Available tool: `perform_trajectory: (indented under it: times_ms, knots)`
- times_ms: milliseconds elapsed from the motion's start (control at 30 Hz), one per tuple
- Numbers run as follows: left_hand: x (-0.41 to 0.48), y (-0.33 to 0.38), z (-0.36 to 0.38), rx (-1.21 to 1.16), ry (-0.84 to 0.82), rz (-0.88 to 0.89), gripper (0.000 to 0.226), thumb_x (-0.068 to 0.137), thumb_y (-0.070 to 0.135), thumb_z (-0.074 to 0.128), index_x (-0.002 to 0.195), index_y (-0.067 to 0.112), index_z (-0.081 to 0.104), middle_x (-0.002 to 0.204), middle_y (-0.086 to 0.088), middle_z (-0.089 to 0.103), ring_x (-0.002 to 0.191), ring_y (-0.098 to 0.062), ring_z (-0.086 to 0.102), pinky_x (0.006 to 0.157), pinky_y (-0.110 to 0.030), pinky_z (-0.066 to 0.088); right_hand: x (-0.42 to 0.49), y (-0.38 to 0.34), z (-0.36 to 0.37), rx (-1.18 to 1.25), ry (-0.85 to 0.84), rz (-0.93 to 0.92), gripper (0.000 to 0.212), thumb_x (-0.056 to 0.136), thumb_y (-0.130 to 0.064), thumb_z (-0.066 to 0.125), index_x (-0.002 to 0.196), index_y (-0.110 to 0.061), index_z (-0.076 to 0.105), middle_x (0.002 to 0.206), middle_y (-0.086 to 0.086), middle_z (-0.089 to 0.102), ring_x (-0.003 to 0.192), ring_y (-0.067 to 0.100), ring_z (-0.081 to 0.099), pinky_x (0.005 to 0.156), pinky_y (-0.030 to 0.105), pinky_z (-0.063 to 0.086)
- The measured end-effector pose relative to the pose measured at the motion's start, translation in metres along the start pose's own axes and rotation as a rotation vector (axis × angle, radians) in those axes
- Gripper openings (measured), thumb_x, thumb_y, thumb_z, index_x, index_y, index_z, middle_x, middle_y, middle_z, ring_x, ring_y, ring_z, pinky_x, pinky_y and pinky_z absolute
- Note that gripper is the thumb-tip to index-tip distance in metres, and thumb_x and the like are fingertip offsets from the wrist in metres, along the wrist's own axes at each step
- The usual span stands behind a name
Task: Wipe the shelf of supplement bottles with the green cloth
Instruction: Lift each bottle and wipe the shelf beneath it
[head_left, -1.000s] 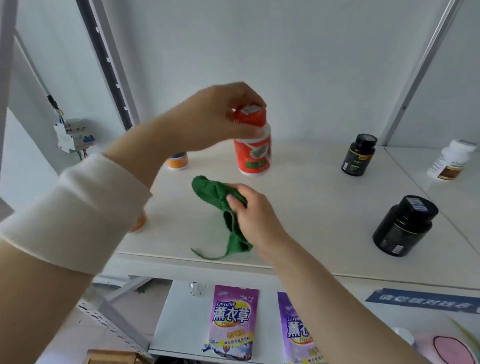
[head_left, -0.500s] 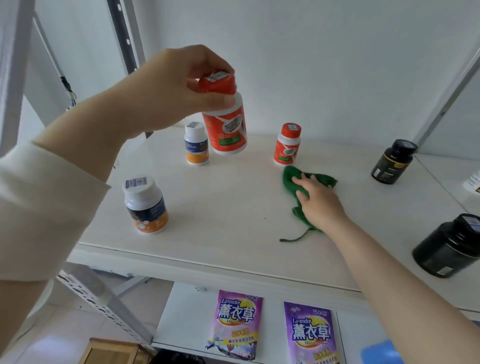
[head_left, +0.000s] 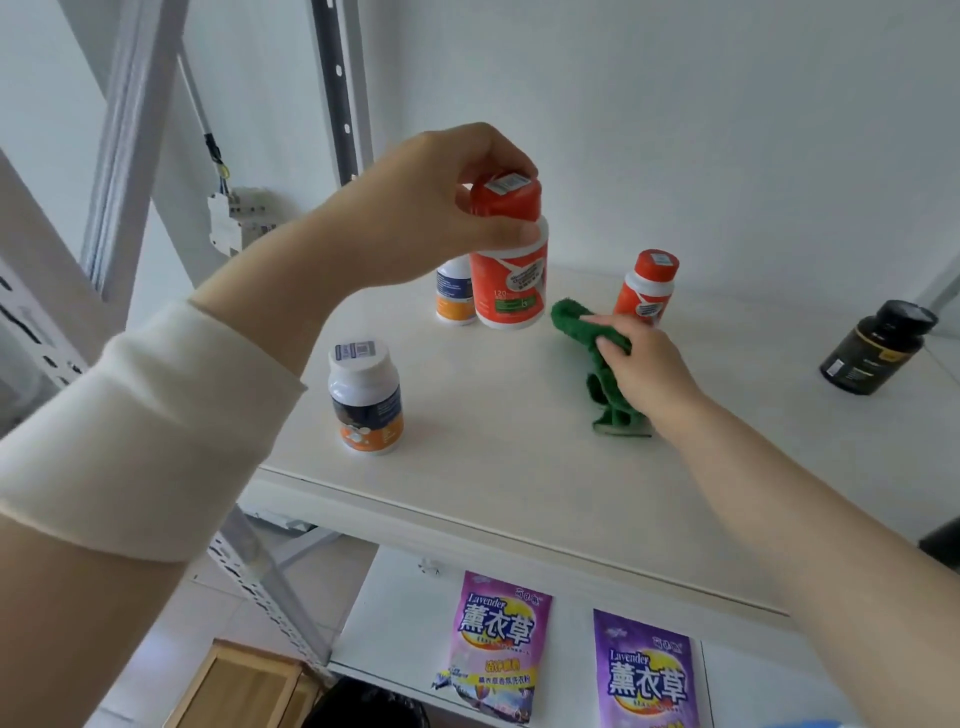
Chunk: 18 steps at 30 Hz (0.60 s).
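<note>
Shelf (head_left: 519, 467) wiping seems only partly done; much of its surface is probably left to wipe. Your left hand (head_left: 441, 208) grips the large orange bottle (head_left: 511, 280) by the cap, apparently raised above the board. Your right hand (head_left: 644, 374) clutches the green cloth (head_left: 576, 325) on the shelf, just beside the small orange bottle (head_left: 647, 291).

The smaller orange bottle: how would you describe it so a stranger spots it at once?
Start at the pale upper shelf and find the green cloth held in the right hand. Just behind it stands the smaller orange bottle. Unlike the larger orange bottle gripped by the left hand, nobody holds it.
</note>
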<state>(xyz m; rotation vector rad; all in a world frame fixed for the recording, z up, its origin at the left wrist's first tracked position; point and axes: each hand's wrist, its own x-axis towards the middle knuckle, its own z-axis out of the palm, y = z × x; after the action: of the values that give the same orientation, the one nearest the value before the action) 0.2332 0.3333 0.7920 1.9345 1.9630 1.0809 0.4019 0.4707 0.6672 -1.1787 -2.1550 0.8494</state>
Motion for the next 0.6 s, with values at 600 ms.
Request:
perform_trajectory:
  times_ms: [600]
  knots:
    - [-0.003,0.021,0.018,-0.059,-0.032,0.053,0.04,0.078,0.034,0.066,0.115,0.027,0.053,0.113,0.014,0.062,0.098,0.0,0.061,0.072,-0.003,0.047,-0.121,-0.004,-0.043,0.318,-0.527,-0.165,0.038,0.093,-0.006,0.044,0.092,-0.037,0.065,0.096,-0.02,0.07,0.093,-0.004,0.063,0.08,0.005,0.044]
